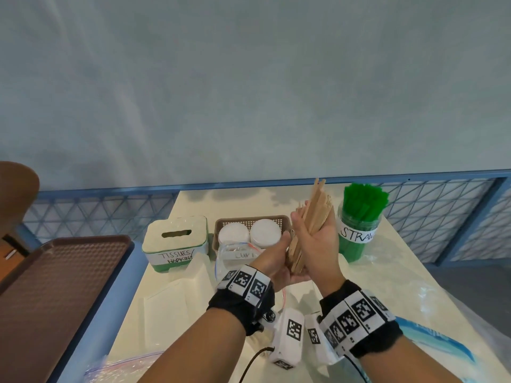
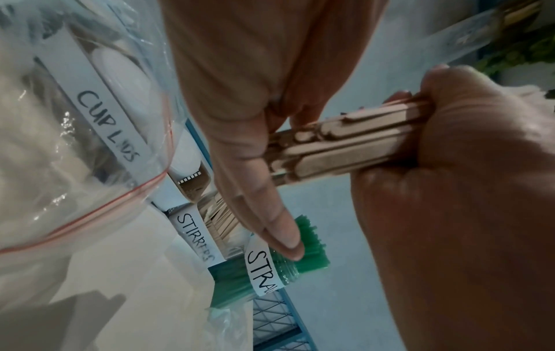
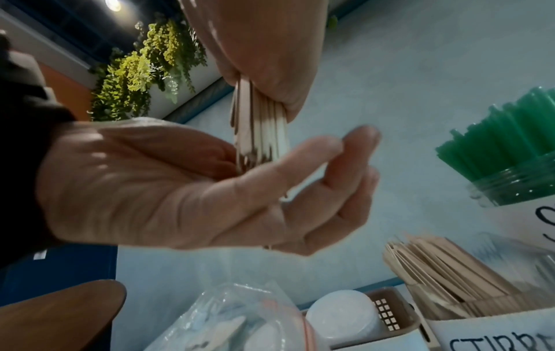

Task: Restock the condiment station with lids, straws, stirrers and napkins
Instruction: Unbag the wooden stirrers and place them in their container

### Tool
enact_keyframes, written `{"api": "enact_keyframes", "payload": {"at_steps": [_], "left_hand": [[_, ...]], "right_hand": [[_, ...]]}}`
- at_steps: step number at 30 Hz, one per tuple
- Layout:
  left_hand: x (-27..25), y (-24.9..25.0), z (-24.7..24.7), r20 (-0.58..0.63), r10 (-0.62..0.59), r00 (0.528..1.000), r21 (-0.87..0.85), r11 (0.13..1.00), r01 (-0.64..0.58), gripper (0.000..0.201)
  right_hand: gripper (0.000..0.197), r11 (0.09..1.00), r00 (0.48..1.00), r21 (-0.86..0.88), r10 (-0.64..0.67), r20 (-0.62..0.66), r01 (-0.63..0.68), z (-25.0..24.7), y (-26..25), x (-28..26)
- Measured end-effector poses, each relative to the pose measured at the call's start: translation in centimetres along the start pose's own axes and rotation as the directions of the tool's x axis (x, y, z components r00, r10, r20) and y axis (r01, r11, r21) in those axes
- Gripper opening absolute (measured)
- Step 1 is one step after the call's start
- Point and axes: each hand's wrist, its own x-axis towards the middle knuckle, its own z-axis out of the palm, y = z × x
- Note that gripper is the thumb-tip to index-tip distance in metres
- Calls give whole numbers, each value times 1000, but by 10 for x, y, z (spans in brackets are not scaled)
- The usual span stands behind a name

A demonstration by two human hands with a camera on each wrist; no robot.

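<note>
A bundle of wooden stirrers is gripped in the curled right hand, while its lower ends are butted against the flat, relaxed palm of the left hand, probably to even them. The bundle is held above the table, long axis nearly upright, tips leaning far-right, near the straw jar.

A brown textured tray lies at the left, beside the cream table. A blue lattice railing runs behind the table below a pale blue wall. Green hanging foliage shows in the right wrist view, with a brown rounded chair back at far left.
</note>
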Motion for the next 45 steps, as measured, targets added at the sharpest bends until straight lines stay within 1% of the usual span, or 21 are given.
{"api": "enact_keyframes", "payload": {"at_steps": [4, 7, 9, 11, 13, 14, 16, 17, 18, 19, 21, 22, 24, 26, 29, 31, 34, 37, 40, 42, 45], "left_hand": [[10, 2, 8, -27, 74, 997, -10, 997, -74, 54], [19, 4, 16, -62, 99, 993, -17, 995, -100, 52], [25, 6, 18, -52, 106, 993, 30, 994, -105, 51], [34, 10, 18, -26, 109, 994, 89, 990, -107, 52], [46, 18, 18, -49, 131, 990, 224, 967, -117, 55], [52, 23, 19, -61, 165, 984, 308, 941, -138, 51], [67, 32, 20, -87, 274, 958, 479, 855, -201, 40], [76, 39, 20, -106, 351, 930, 607, 764, -220, 36], [81, 44, 19, -116, 426, 897, 728, 651, -215, 35], [89, 51, 19, -118, 489, 865, 812, 549, -200, 39], [105, 60, 21, -98, 543, 834, 886, 429, -175, 52], [113, 64, 21, -85, 540, 837, 912, 380, -153, 60], [132, 63, 19, -73, 494, 867, 953, 292, -86, 78], [150, 57, 14, -92, 434, 896, 970, 241, -17, 96], [170, 44, 6, -124, 369, 921, 974, 224, 41, 118], [178, 38, 3, -121, 332, 935, 971, 236, 42, 124], [185, 32, 0, -101, 332, 938, 963, 271, 7, 115], [189, 29, -4, -94, 361, 928, 960, 279, -11, 109], [191, 26, -6, -86, 371, 925, 963, 271, -19, 111], [191, 24, -5, -83, 377, 923, 965, 263, -21, 112], [192, 21, -3, -81, 399, 913, 967, 255, -26, 107]], "right_hand": [[46, 998, 998, -36, 44, 54, -42, -4, 9, 2], [43, 993, 990, -81, 91, 104, -83, -10, 20, 7], [41, 990, 982, -61, 136, 132, -129, -14, 27, 13], [43, 988, 981, -48, 151, 123, -146, -19, 31, 26], [39, 990, 985, -62, 135, 107, -129, -24, 31, 46], [35, 991, 988, -61, 123, 94, -117, -27, 31, 58], [29, 994, 993, -47, 103, 64, -100, -32, 31, 80], [29, 995, 994, -54, 91, 53, -88, -33, 36, 92], [31, 995, 996, -67, 77, 45, -74, -34, 41, 100], [33, 995, 997, -78, 72, 40, -69, -34, 48, 109], [34, 991, 994, -96, 101, 35, -98, -33, 67, 122], [35, 987, 992, -114, 120, 41, -115, -32, 76, 126], [39, 971, 986, -184, 160, 37, -151, -27, 101, 129], [43, 946, 978, -257, 208, 14, -198, -24, 123, 130], [42, 894, 958, -354, 286, -25, -276, -21, 147, 130], [41, 850, 943, -419, 326, -58, -320, -21, 156, 129], [47, 819, 931, -448, 345, -114, -359, -23, 172, 127], [47, 826, 912, -390, 391, -124, -407, -19, 185, 126], [47, 820, 873, -299, 458, -169, -488, -18, 191, 129], [39, 815, 854, -258, 500, -141, -519, -20, 187, 132], [33, 830, 870, -270, 486, -80, -488, -23, 184, 133]]}}
